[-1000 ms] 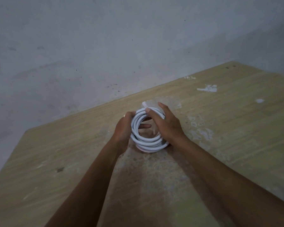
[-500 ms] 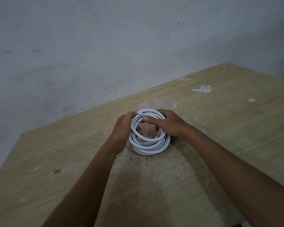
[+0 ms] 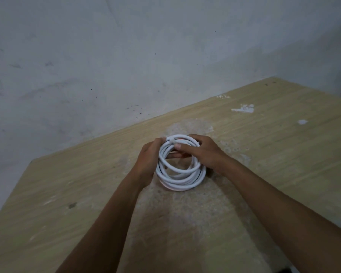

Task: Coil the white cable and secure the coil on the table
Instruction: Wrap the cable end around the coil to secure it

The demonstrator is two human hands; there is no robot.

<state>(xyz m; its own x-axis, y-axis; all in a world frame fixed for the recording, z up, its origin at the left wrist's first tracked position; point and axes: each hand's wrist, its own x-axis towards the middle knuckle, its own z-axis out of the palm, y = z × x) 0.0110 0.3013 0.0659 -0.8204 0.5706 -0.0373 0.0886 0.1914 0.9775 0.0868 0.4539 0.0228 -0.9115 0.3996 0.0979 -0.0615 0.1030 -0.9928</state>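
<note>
White cable (image 3: 182, 170) fully coiled at frame centre on the table (image 3: 283, 154), left hand (image 3: 149, 159) and right hand (image 3: 202, 151) both clasping its far rim; securing apparently unfinished.

This looks like a bare, plain room, more a utility or work space than a furnished home corner, though the exact kind I cannot tell. A rough, scuffed grey plaster wall (image 3: 110, 62) meets a worn light wooden table (image 3: 283, 154), whose top is rubbed pale in the middle and spotted with white flecks of dried paint or plaster (image 3: 243, 108). The light is dim.
</note>
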